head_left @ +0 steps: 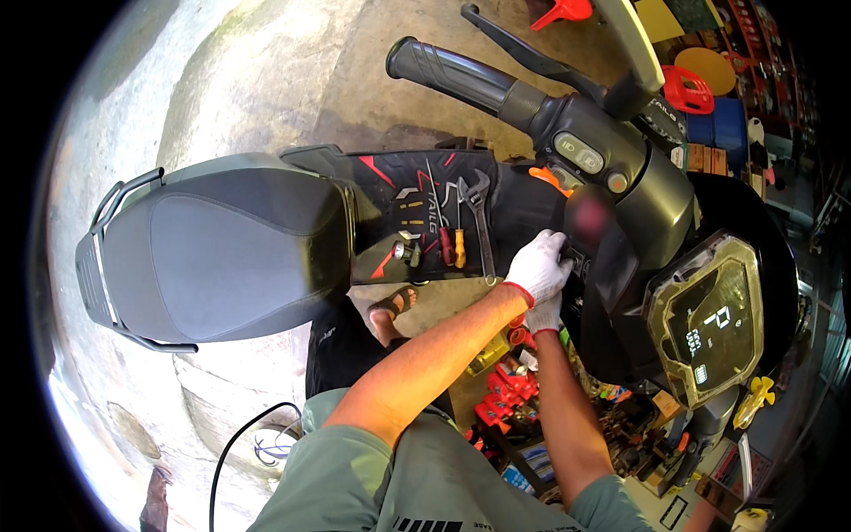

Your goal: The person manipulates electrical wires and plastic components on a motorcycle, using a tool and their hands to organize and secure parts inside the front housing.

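Both my hands wear white gloves with red cuffs and work close together at the black front panel [612, 275] of a scooter, below its handlebar. My left hand [538, 266] has its fingers bent in against the panel; what they hold, if anything, is hidden. Under it, my right hand [544, 315] reaches to the same panel, its fingers mostly covered. On the black footboard mat [377, 204] to the left lie an adjustable wrench [481, 222], a red-handled screwdriver [446, 246], a yellow-handled screwdriver [460, 250] and several small parts.
The scooter's seat [239, 248] extends left. A handlebar grip [452, 75] and brake lever [532, 53] jut out at the top, with a lit display [709, 332] at right. Red tools [505, 395] crowd below my arms. A black cable [230, 452] crosses the floor.
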Tool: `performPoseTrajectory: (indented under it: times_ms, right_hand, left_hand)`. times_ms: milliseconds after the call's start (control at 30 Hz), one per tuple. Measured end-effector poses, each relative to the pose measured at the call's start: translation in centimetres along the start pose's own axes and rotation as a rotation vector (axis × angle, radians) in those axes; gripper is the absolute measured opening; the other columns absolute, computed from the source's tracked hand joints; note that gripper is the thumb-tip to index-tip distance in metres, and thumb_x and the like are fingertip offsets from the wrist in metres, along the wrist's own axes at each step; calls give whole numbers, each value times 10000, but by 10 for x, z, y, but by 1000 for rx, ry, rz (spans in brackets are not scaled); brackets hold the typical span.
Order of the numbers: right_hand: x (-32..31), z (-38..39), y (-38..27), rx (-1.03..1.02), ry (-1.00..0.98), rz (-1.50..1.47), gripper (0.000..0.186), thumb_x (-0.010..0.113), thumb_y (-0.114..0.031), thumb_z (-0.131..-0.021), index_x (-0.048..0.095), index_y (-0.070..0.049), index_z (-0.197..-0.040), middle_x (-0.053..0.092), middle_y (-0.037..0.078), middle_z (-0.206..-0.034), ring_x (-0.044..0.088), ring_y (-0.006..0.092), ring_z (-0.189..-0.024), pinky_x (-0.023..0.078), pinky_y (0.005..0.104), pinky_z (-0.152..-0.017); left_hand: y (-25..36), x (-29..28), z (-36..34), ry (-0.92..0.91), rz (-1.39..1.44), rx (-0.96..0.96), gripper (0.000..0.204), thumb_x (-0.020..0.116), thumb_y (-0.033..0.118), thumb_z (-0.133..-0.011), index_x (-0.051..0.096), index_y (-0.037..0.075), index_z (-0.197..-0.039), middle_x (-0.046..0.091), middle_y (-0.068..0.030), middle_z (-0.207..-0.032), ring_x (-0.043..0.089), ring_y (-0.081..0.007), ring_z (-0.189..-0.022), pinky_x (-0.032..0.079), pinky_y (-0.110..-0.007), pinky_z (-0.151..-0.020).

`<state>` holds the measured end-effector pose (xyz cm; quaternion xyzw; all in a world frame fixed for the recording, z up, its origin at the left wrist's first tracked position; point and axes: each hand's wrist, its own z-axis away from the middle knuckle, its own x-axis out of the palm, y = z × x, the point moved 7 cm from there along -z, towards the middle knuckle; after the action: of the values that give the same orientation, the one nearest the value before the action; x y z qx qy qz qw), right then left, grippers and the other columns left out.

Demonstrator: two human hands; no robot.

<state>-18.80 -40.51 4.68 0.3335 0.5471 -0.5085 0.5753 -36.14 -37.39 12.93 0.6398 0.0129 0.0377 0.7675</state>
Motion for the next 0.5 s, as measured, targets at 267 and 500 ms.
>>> performPoseTrajectory:
  times_ms: [267, 500]
  right_hand:
    - [-23, 5, -11, 348, -74, -638, 381, 562, 29, -887, 580, 37, -1268, 667, 106, -1180, 618, 187, -1097, 463, 311, -959]
    - [-34, 37, -11, 537, -174, -757, 384, 449, 72, -911, 583, 29, -1269, 668, 97, -1141, 616, 170, -1046, 466, 292, -935]
  left_hand:
    - [-4, -1, -4, -50, -8, 12, 327, 705, 240, -828, 637, -1, -1037, 606, -218, -1062, 592, -407, -1040, 479, -458, -912]
    - [-5, -1, -4, -105, 25, 12, 357, 713, 253, -835, 641, -10, -1066, 603, -214, -1071, 601, -392, -1013, 486, -441, -889]
